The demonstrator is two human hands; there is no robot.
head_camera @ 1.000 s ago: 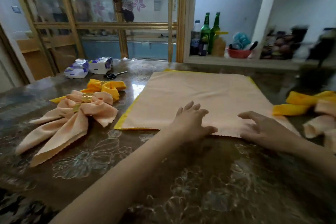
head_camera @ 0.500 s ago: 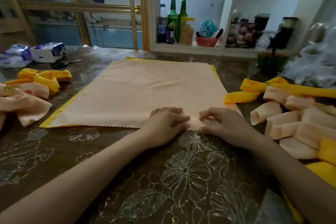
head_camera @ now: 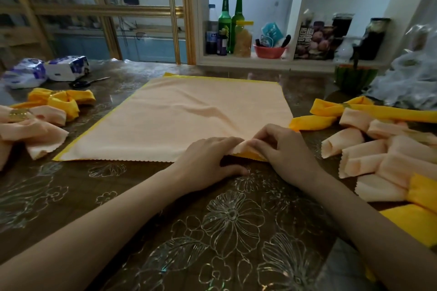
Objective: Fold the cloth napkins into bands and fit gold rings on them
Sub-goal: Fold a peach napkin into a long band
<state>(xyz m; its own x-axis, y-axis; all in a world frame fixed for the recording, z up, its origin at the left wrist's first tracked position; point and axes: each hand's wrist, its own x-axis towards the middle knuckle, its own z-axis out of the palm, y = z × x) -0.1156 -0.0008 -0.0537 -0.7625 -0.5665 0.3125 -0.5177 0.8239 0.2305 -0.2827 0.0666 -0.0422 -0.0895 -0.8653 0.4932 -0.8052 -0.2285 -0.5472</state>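
A peach napkin [head_camera: 179, 118] lies spread flat on the table, with a yellow napkin [head_camera: 248, 155] under it showing at the edges. My left hand [head_camera: 210, 160] and my right hand [head_camera: 281, 149] meet at the near right corner and pinch it, lifting the peach cloth a little off the yellow one. At the left lie folded peach napkins [head_camera: 30, 130] held by a gold ring [head_camera: 19, 114], with a folded yellow napkin [head_camera: 61, 100] behind them. A pile of rolled peach and yellow napkins [head_camera: 383, 156] sits at the right.
The table [head_camera: 212, 231] has a dark flower-patterned cover. Scissors [head_camera: 87, 82] and two tissue packs [head_camera: 47, 71] lie at the far left. A green melon-like bowl [head_camera: 354, 77] and a plastic bag [head_camera: 411, 80] stand far right. Bottles [head_camera: 230, 21] stand on the ledge behind.
My hands came together at the near right corner of the napkin and took hold of it, raising the peach layer. The camera view swung to the right.
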